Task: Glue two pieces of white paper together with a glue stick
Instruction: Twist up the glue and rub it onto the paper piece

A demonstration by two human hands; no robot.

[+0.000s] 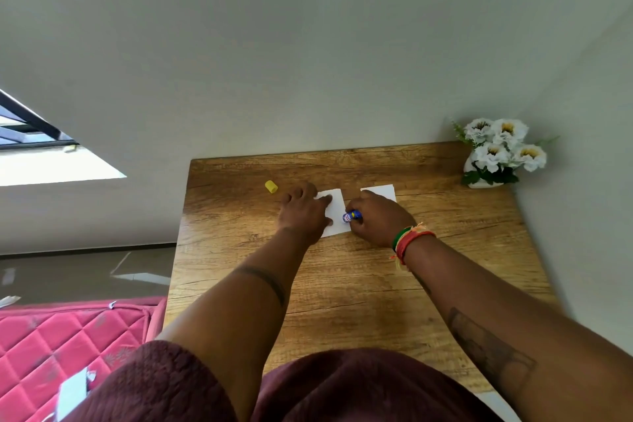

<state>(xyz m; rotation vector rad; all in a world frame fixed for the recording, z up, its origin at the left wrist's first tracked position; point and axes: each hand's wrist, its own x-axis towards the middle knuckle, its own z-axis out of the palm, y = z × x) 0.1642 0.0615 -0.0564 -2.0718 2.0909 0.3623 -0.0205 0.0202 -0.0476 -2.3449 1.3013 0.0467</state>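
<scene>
Two white paper pieces lie on the wooden table [342, 284]. My left hand [303, 209] presses flat on the left paper [337, 212], its fingers spread over the sheet's left part. My right hand [380, 219] grips a blue glue stick [352, 216] whose tip meets the right side of that same sheet. The second paper [380, 191] lies just beyond my right hand, partly hidden by it. The glue stick's yellow cap [271, 186] rests on the table to the left of my left hand.
A white vase of white flowers [496, 154] stands at the table's far right corner against the wall. A pink quilted mattress [61, 346] lies left of the table. The table's near half is bare wood under my forearms.
</scene>
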